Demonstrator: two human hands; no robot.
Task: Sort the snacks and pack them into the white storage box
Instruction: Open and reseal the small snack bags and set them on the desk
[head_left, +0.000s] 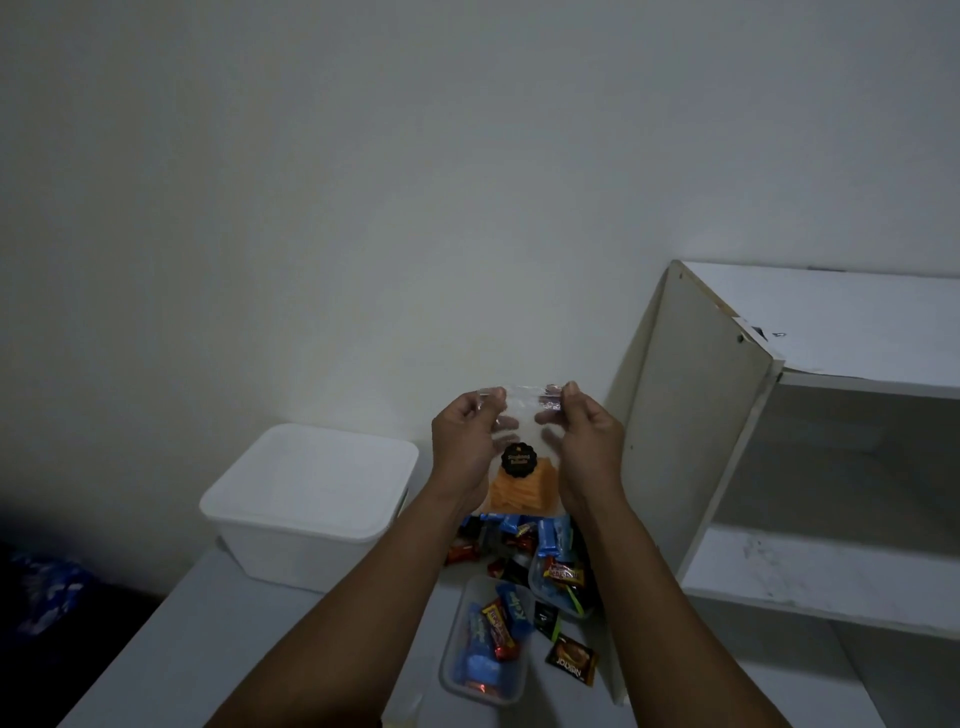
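I hold a clear zip bag of orange chips (521, 488) with a black round label up in front of me. My left hand (464, 447) pinches the bag's top left corner and my right hand (587, 447) pinches its top right corner. The white storage box (306, 499) stands on the table to the left, its inside hidden from this angle. Below the bag lies a heap of small wrapped snacks (511, 540) in blue, red and black wrappers. A clear rectangular tub (488, 642) near me contains several blue and red snack bars.
A second clear tub (561, 579) with wrapped snacks sits right of the heap. Loose dark sachets (571, 660) lie on the grey table (218, 649). A white open shelf unit (810, 457) stands at the right. A dark area with a blue patterned object (47, 592) is at the far left.
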